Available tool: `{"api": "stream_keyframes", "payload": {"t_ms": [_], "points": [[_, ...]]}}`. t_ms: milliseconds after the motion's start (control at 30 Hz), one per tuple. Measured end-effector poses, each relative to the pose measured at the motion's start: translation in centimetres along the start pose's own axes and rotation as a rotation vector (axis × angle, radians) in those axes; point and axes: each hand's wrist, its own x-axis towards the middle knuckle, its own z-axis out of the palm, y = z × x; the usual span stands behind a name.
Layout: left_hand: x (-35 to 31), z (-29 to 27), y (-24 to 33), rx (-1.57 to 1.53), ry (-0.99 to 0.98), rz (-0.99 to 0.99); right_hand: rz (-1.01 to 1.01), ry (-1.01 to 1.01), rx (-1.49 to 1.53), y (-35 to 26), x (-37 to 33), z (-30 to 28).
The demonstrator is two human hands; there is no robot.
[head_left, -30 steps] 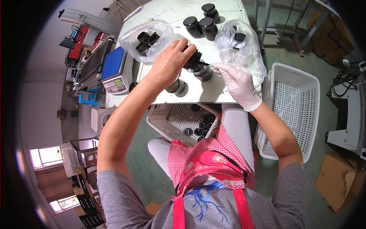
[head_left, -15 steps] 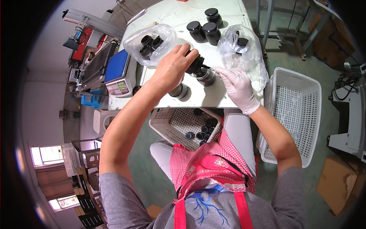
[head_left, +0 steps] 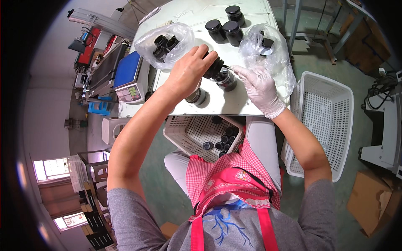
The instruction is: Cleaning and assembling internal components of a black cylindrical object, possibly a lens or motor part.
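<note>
My left hand (head_left: pixel 190 69) is bare and closed round a dark jar (head_left: pixel 214 68). That jar is tipped over an upright glass jar (head_left: pixel 226 81) with dark contents on the table. My right hand (head_left: pixel 260 88), in a white glove, pinches a thin dark stick-like tool (head_left: pixel 226 67). The tool's far end reaches the mouth of the tipped jar; its tip is hidden. A second glass jar (head_left: pixel 197 97) stands beside my left wrist, partly covered by it. Behind my hands are several capped black jars (head_left: pixel 233 32).
A clear bag (head_left: pixel 185 35) of small black jars is at the left, by a blue-topped scale (head_left: pixel 127 69). Another clear bag (head_left: pixel 281 67) with a black-lidded jar lies right. A white basket (head_left: pixel 184 136) of small dark jars sits below the table edge; another white basket (head_left: pixel 343 90) stands right.
The tool's visible end has risen slightly, from the glass jar's rim toward the tipped jar's mouth. My right hand has shifted a little up and left. Both hands keep their hold.
</note>
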Motion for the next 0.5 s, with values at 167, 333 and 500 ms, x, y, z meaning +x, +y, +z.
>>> {"api": "stream_keyframes", "payload": {"t_ms": [167,333,500], "points": [[0.0,-0.1,-0.1,-0.005,-0.024,-0.011,0.093,0.021,0.13,-1.0,-1.7,-0.6],[0.3,0.1,0.0,-0.004,-0.003,0.006,0.155,0.068,0.289,-1.4,-1.1,-0.9],[0.4,0.1,0.3,-0.048,-0.008,0.008,-0.044,0.09,-0.001,-0.3,0.5,0.6]]}}
